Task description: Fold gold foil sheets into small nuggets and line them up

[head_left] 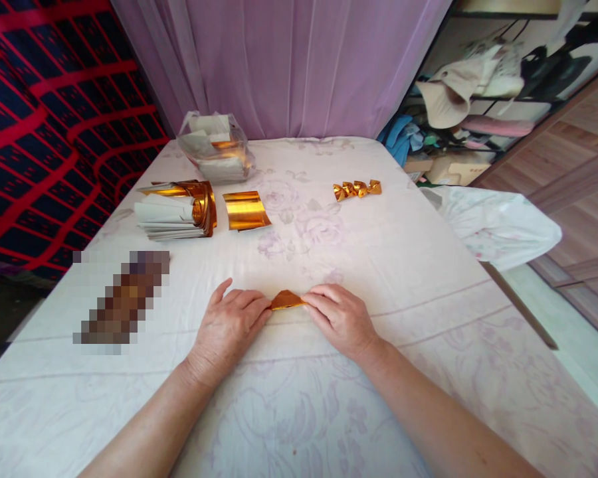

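Observation:
A small folded piece of gold foil paper (286,300) lies on the white floral tablecloth (379,265) near the front middle. My left hand (232,325) presses its left end with the fingertips, and my right hand (341,317) pinches its right end. Both hands rest flat on the cloth with the foil between them. Most of the foil piece is hidden under my fingers.
A loose gold sheet (246,210) lies at the back left beside a stack of gold and white paper (177,210). Behind them sits a clear plastic bag of paper (214,149). Several folded gold pieces (357,189) lie in a row at the back. A blurred patch (122,299) sits left.

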Demonstrator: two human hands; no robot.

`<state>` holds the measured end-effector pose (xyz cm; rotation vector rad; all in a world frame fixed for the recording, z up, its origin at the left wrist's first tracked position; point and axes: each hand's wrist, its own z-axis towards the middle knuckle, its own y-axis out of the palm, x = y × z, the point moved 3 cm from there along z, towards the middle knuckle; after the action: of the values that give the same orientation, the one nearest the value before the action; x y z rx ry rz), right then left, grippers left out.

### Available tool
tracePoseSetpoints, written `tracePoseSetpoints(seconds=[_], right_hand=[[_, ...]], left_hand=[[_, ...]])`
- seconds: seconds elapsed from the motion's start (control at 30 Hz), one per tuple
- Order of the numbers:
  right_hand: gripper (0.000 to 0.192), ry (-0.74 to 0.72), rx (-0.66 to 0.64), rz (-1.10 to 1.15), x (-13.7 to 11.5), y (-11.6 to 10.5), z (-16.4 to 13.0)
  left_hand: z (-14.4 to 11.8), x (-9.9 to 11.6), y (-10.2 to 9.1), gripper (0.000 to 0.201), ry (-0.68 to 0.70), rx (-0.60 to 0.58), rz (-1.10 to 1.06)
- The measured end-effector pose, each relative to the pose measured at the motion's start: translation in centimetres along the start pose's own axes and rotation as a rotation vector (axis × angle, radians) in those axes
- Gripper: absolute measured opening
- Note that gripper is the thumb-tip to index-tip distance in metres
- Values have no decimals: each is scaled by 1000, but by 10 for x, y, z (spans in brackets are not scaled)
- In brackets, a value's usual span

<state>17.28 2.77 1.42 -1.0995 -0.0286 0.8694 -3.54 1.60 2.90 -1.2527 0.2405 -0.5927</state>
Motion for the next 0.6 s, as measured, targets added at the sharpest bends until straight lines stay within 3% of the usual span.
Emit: tracePoseSetpoints(seconds=[0.2, 0.37, 0.6], right_hand=[[18, 4, 69, 30, -2, -6, 0], [16, 9, 104, 138, -4, -8, 2], [12, 44, 88, 334, -6, -6, 4]], left_hand=[[0, 1, -5, 19, 4, 67, -49], [-2, -3, -1, 17, -77, 100, -259], [-4, -6, 8, 13, -401, 111, -773]])
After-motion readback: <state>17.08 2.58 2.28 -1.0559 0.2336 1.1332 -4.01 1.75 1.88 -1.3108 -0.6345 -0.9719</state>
